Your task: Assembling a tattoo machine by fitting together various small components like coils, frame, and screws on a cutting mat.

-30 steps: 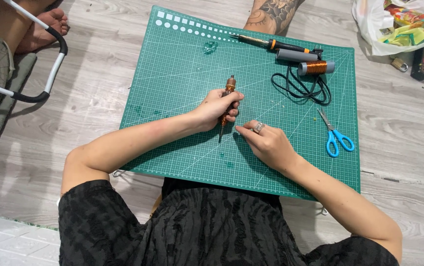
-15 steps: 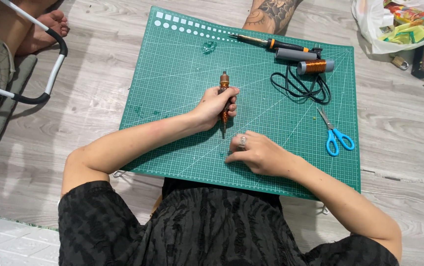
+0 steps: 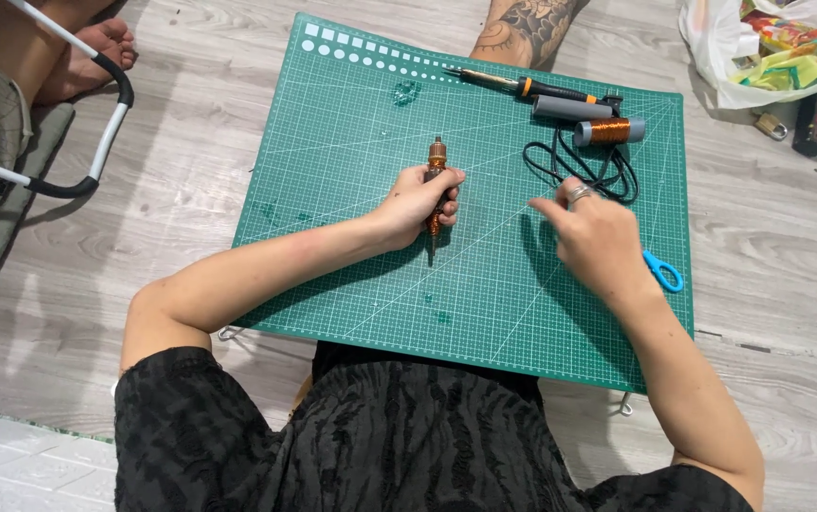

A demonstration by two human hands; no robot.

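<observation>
1. Far to the left of my left hand [image 3: 418,201], a folding chair frame [image 3: 76,114] and another person's bare foot [image 3: 95,43] share the wooden floor [image 3: 190,142].
2. My left hand is clamped around a slim copper-wound tool [image 3: 436,190]. The fingers wrap its middle and seem to pin it flat on the green cutting mat [image 3: 351,123], with its metal tip pointing back toward me, likely to keep it from rolling.
3. Between my hands, only bare mat shows.
4. My right hand [image 3: 593,232] hovers just above the mat with the fingers loosely apart. It holds nothing that I can see, and it wears a ring.
5. Just beyond the right hand lie a coiled black cord [image 3: 579,169], a spool of copper wire [image 3: 610,130] and a soldering iron [image 3: 522,87], lined up along the far edge, apparently within reach.
6. Touching the right side of my right hand, blue-handled scissors [image 3: 662,273] peek out.
7. Well off to the right, a plastic bag [image 3: 769,52] of colourful packets sits on the floor, and a tattooed limb [image 3: 522,28] of another person rests past the mat.
</observation>
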